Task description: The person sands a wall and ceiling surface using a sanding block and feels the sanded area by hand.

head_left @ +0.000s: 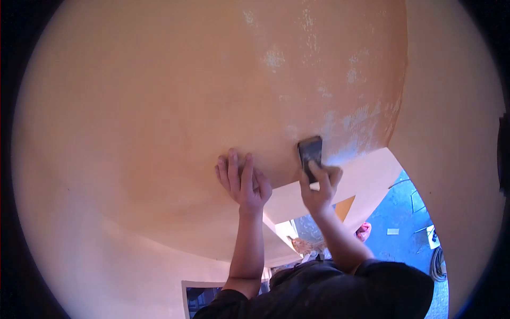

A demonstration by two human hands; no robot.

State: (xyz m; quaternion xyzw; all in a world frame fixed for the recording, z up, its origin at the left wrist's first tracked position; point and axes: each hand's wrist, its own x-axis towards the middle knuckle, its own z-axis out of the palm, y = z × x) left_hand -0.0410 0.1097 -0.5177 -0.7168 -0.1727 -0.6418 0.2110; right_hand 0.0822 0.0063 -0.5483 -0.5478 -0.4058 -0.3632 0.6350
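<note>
My right hand (pixel 322 187) grips a dark sanding block (pixel 310 151) and holds it against a broad, curved, peach-coloured surface (pixel 175 95). My fingers wrap round the lower end of the block. To its left, my left hand (pixel 245 183) lies on the same surface with its fingers stretched out and holds nothing. Whitish worn patches (pixel 348 125) show on the surface above and to the right of the block. The block's working face is hidden.
A pale side wall (pixel 457 122) curves down along the right. Below, a blue floor (pixel 401 212) shows, with a coiled hose or cable (pixel 438 264) and a small white rectangle (pixel 392 232) on it. A dark framed opening (pixel 201 297) is at the lower left.
</note>
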